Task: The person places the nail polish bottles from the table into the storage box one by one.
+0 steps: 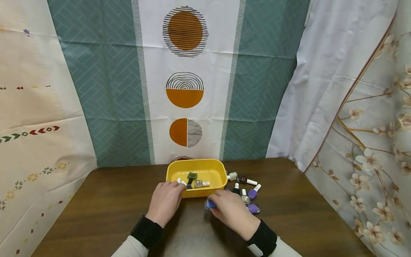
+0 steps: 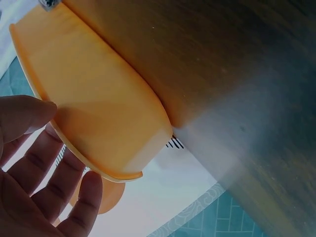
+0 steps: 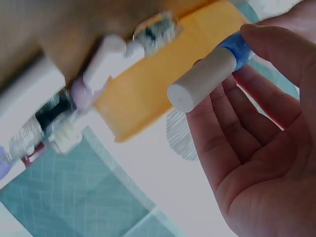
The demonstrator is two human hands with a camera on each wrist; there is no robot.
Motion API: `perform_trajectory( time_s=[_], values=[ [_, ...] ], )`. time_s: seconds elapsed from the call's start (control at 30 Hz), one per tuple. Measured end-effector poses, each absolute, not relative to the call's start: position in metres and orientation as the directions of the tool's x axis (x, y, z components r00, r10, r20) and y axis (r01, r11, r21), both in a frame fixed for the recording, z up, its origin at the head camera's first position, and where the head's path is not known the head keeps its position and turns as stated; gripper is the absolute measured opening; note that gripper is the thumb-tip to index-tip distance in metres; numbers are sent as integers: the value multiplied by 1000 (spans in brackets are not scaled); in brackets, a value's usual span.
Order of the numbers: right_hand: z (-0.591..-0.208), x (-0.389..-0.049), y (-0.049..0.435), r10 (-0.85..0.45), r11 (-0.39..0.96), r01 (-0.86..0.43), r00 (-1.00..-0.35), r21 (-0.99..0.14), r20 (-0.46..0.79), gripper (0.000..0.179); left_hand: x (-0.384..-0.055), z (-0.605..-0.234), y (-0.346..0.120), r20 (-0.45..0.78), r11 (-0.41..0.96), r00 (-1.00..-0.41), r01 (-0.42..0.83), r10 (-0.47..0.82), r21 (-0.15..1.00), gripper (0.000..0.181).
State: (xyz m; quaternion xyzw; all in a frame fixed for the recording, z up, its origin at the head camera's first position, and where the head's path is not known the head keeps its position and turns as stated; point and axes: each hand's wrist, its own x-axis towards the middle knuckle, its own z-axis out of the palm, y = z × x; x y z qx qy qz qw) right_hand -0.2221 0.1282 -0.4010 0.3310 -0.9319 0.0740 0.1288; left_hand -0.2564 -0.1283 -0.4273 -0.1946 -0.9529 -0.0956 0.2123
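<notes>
Beside the front of a yellow plastic tub (image 1: 196,193), my right hand (image 1: 232,210) pinches a blue nail polish bottle (image 1: 210,204). In the right wrist view, its long white cap (image 3: 202,81) points away from the fingers. At the tub's front left, my left hand (image 1: 166,200) holds the rim, thumb on the outer wall and fingers over the edge, as the left wrist view shows. Inside the tub lie several bottles, among them a green nail polish (image 1: 192,176) and a glittery one with a white cap (image 1: 198,184); some are partly hidden by the left hand.
Right of the tub lies a loose group of nail polish bottles: a dark red one (image 1: 242,179), purple ones (image 1: 253,208), a glitter one (image 1: 245,198) and others, some behind the right hand. The brown table (image 1: 298,214) meets hanging curtains (image 1: 125,107) at its back edge.
</notes>
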Motion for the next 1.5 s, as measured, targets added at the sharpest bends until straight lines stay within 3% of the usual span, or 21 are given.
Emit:
perform_trajectory(
  time_s=[0.4,0.73,1.13,1.5],
  values=[
    [-374,-261,136,-552,787,-617,-712,-11,435,32,-256,-428,-129,443,905,-832,414,333,97,17],
    [-373,-301,123,-518,840,-543,-802,-3,298,21,-257,-429,-132,449,903,-828,418,335,97,18],
    [-384,-330,101,-513,854,-520,-844,-5,159,15,-254,-427,-127,429,910,-840,405,332,89,17],
    [-385,-339,84,-528,847,-530,-837,25,146,16,-255,-426,-128,416,915,-848,395,329,80,18]
  ],
)
